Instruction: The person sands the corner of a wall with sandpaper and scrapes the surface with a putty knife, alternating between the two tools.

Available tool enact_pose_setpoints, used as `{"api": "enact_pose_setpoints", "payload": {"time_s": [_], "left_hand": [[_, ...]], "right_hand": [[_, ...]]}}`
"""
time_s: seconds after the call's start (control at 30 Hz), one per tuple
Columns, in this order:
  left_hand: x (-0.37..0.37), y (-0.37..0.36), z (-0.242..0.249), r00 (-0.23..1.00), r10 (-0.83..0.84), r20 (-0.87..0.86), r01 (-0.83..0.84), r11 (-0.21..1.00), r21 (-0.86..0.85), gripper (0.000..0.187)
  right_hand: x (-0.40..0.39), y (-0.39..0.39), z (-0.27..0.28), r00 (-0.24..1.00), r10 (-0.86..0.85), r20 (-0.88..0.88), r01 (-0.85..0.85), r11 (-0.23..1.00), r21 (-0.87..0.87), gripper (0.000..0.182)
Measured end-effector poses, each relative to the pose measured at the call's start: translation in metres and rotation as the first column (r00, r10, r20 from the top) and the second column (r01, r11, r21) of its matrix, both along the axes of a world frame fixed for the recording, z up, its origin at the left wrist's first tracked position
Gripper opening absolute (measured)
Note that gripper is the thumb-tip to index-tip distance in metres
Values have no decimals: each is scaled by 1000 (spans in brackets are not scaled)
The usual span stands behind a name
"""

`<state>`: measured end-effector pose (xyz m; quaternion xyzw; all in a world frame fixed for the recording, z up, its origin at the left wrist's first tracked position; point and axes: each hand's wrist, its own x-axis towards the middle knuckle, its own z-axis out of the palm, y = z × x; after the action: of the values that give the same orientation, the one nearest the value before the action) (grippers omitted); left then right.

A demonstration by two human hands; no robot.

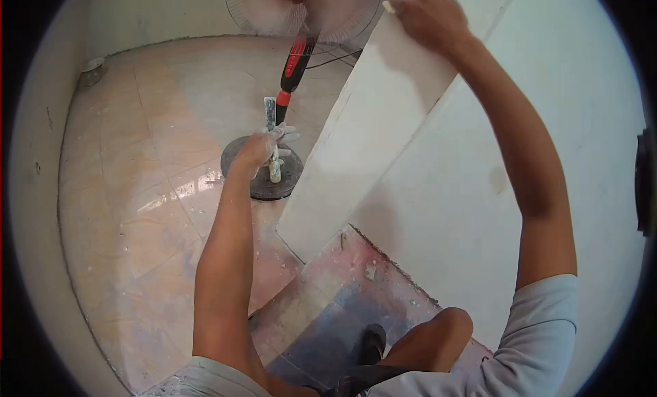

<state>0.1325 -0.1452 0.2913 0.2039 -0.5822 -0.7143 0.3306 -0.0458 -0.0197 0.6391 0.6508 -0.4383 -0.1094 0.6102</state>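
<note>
My left hand [269, 146], dusted with white, is closed round a putty knife [274, 166], whose pale handle points down and whose stained blade points up. It is held in front of the fan's round base. My right hand [428, 14] is at the top, against the upper part of the white wall edge [390, 96]. Its fingers are bent around a small pale thing that I cannot make out. The white wall face [547, 123] stretches away to the right of that edge.
A standing fan [294, 65] with a red and black pole stands ahead on the dusty tiled floor [150, 192]. A small bowl [93, 67] lies by the left wall. Debris and a rough wall foot [393, 260] are near my leg. A dark object [643, 181] is at far right.
</note>
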Motion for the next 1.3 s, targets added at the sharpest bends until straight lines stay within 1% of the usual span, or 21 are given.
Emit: {"api": "enact_pose_setpoints", "payload": {"time_s": [0.1, 0.13, 0.17, 0.23, 0.3, 0.33, 0.37, 0.47, 0.5, 0.57, 0.63, 0.67, 0.77, 0.87, 0.97, 1.0, 1.03, 1.1, 1.17, 1.2, 1.3], "left_hand": [[-1, 5, 6, 999, -21, 41, 21, 1000, 0, 58], [-2, 4, 8, 999, -30, 43, 30, 1000, -5, 58], [-5, 5, 8, 1000, -15, -20, 14, 999, -34, 58], [-2, 12, 13, 999, -9, -32, 7, 999, -49, 57], [-2, 4, 14, 997, -47, 63, 50, 997, -54, 59], [-1, 3, 11, 996, -51, 68, 54, 997, -50, 59], [-1, 2, 9, 1000, -17, 18, 18, 998, -57, 59], [4, 4, 13, 1000, 1, 30, -1, 1000, -17, 60], [4, 6, 12, 1000, 13, 11, -13, 1000, -16, 59], [2, 3, 12, 999, 15, 34, -15, 1000, -9, 57], [-6, -2, 8, 998, -13, -54, 12, 1000, -14, 54], [0, 11, 20, 1000, 9, -10, -9, 1000, -8, 52], [1, 13, 24, 998, 12, -54, -14, 999, -40, 51], [7, 16, 26, 999, 8, -43, -10, 999, -42, 50], [7, 7, 21, 1000, 5, 17, -5, 1000, -14, 51], [6, 4, 19, 999, 15, 28, -15, 1000, -11, 50], [4, -1, 15, 1000, 4, 22, -3, 1000, -5, 51], [1, -2, 13, 1000, 12, 10, -12, 1000, 17, 51], [-1, 3, 12, 1000, 22, -3, -22, 999, 25, 52], [-3, 3, 13, 1000, 24, -4, -24, 999, 24, 52], [-16, -1, 5, 991, 96, -90, -100, 994, -33, 52]], "right_hand": [[15, -5, -77, 915, -338, 219, 281, 925, 255, 27], [-32, -25, -137, 998, 61, -18, -56, 977, 207, 27], [-28, -21, -180, 989, 60, 134, -98, 951, 294, 27], [2, 5, -199, 996, 73, -51, -53, 943, 328, 24], [4, 2, -160, 994, -97, -48, 109, 866, 489, 23], [-7, -12, -141, 970, -199, -137, 235, 906, 353, 21], [-31, -27, -100, 1000, 11, -11, -8, 966, 259, 22], [3, -6, 11, 948, -274, 160, 273, 962, 27, 29], [33, 31, 12, 993, 116, -16, -115, 993, 29, 25], [29, 3, -20, 847, -463, 262, 443, 886, 134, 32], [-7, -6, -117, 945, -226, 237, 169, 956, 239, 35], [-17, -9, -169, 985, -172, 5, 164, 945, 283, 37], [6, 21, -251, 998, -59, -4, 54, 896, 441, 38], [-16, -4, -219, 986, -166, -3, 155, 913, 377, 36], [-34, -8, -73, 1000, -4, -16, 6, 996, 93, 36], [36, 30, -24, 754, -619, 219, 583, 785, 210, 40], [1, 25, 1, 904, -335, 265, 360, 932, -51, 44], [26, 49, 4, 968, -142, 209, 172, 976, -131, 40], [-24, 16, -48, 991, -112, -75, 95, 974, -206, 50], [0, 24, -100, 972, -177, 156, 173, 984, 38, 53], [-14, 16, -284, 961, -269, 59, 223, 888, 403, 56]]}}
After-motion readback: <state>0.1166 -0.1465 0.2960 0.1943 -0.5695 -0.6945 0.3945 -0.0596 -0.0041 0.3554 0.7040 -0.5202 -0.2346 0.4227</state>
